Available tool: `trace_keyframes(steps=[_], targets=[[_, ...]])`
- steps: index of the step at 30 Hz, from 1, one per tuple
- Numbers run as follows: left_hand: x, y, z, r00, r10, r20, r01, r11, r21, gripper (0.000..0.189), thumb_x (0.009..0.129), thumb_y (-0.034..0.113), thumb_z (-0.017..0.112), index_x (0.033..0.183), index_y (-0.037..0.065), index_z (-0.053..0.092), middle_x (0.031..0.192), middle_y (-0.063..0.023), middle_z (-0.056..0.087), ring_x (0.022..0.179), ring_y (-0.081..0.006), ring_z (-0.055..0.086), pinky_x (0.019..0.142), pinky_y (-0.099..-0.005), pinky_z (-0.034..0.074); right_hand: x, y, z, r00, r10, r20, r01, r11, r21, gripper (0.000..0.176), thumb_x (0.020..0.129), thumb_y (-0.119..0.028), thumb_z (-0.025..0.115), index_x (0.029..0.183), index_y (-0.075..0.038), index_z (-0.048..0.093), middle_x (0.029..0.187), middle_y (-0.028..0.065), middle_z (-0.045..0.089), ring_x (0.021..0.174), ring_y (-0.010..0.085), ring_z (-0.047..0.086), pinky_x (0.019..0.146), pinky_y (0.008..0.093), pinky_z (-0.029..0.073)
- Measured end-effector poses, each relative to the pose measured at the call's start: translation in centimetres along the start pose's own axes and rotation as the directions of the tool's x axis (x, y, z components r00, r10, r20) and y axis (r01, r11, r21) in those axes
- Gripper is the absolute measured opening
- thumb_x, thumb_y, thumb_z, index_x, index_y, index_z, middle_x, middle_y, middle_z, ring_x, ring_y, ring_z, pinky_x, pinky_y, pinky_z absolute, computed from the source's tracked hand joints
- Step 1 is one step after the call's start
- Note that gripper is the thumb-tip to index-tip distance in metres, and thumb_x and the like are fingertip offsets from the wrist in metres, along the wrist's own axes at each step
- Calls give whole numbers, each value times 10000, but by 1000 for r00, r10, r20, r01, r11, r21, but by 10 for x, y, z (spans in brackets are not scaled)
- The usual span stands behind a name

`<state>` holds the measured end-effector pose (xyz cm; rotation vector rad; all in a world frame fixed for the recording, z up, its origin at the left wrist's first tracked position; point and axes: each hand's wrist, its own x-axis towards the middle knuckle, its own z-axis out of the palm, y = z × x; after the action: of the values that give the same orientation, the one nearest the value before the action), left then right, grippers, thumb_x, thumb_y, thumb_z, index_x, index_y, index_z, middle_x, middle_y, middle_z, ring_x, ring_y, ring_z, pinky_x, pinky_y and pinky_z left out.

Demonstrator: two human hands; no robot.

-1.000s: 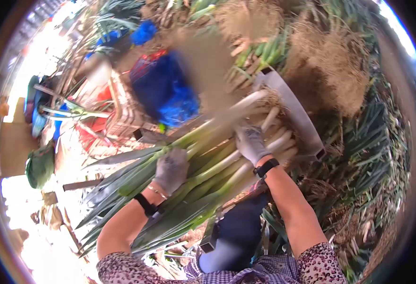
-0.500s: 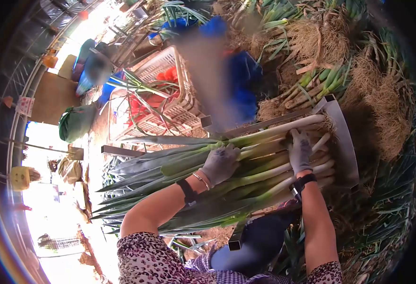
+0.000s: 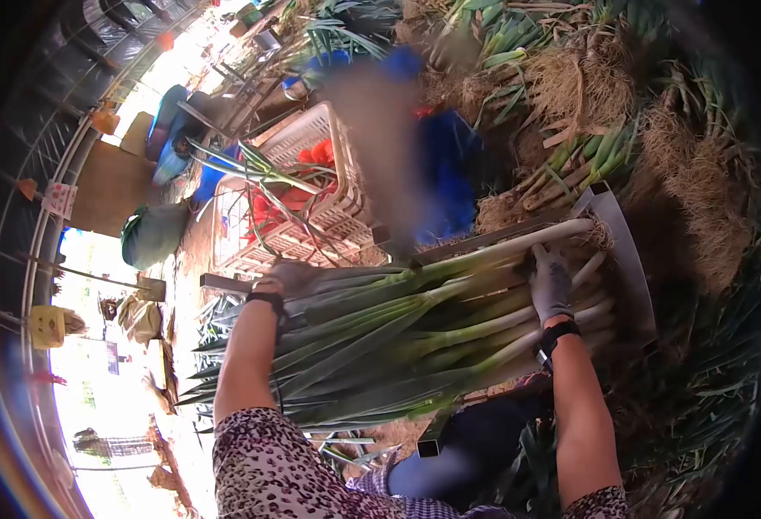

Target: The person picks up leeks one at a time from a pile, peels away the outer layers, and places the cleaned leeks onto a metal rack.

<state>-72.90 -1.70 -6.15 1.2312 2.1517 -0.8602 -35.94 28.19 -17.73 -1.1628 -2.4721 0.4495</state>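
Note:
A thick layer of leeks (image 3: 380,324) lies across a metal frame, with green leaves to the left and white stalks to the right. My right hand (image 3: 551,284), in a grey glove, is at the white stalks near the root end, its fingers curled down around them. My left hand (image 3: 292,278), also gloved, is at the upper edge of the leaves, beside the frame's left bar (image 3: 226,284). It is smeared by motion, so its fingers do not show clearly. A curved metal end plate (image 3: 627,259) stands by the roots.
Beyond the frame stands a pale plastic crate (image 3: 346,164) with red material and leek leaves in it. Heaped leeks with dry roots (image 3: 584,78) fill the back right. A square metal tube end (image 3: 430,448) sticks out near my lap. A blurred shape covers the upper middle.
My left hand has moved left along the leaves, from the middle of the leeks towards the leaf end. My right hand stays at the white stalks. The view has shifted slightly.

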Motion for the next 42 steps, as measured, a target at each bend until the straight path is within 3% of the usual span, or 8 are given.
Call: trace_keyframes(steps=[6,19,24,27,34,37,39,42], targets=[[-39,16,17,946,-326,7,324,940,-105,463,978,440,360,1126,146,685,1109,-140,681,1074,-311,637,918,-429,501,1,3,3,1000,7,13,-8,999,45,371,723,-23,677,1076,-112,607,1094,167,569,1008,383,573,855,465,485],[-57,-88,171,947,-205,-248,197,979,-59,273,824,340,647,818,75,711,915,-126,704,891,-261,689,768,-386,541,2,1,0,999,21,38,-24,998,65,339,737,-27,671,1067,-85,621,1115,189,576,1056,386,565,888,464,480],[-67,-25,73,808,-564,-171,70,380,-922,248,899,248,575,1100,117,638,956,-149,711,819,-322,692,740,-428,541,-5,8,13,997,-39,-64,42,998,45,390,745,-23,644,1125,-107,620,1151,189,579,1065,382,561,894,470,471],[-39,-31,80,944,-101,-314,37,978,-205,304,916,221,526,1192,118,601,987,-186,702,831,-359,689,737,-461,534,0,4,3,999,-35,22,34,999,36,422,750,-28,624,1162,-118,619,1179,190,580,1058,381,560,888,468,472],[-62,-118,150,958,-205,-202,175,972,-156,395,823,279,620,1131,31,619,1060,-220,664,1001,-382,640,860,-438,521,0,3,-4,999,39,34,-42,995,94,287,738,-52,656,1018,-105,620,1029,160,601,986,377,586,849,473,475],[-71,-180,189,594,-804,29,788,574,-224,295,914,226,478,1003,29,679,1014,-233,668,1018,-381,637,879,-459,511,5,-1,-12,999,12,45,-17,995,102,301,715,-80,711,999,-107,614,1023,156,601,965,377,593,836,469,480],[-108,-134,122,585,-773,-247,712,635,-300,286,901,220,482,911,29,695,974,-207,676,960,-366,658,827,-452,532,4,-2,-9,999,-11,-41,14,997,82,252,685,-97,751,894,-104,610,993,141,595,894,368,606,796,464,486],[-86,-47,45,805,150,-574,5,966,258,127,768,133,588,861,73,651,844,-161,649,751,-303,643,637,-411,519,5,3,-4,1000,-12,-1,12,998,66,246,691,-118,754,894,-105,614,991,145,600,904,357,601,798,459,484]])
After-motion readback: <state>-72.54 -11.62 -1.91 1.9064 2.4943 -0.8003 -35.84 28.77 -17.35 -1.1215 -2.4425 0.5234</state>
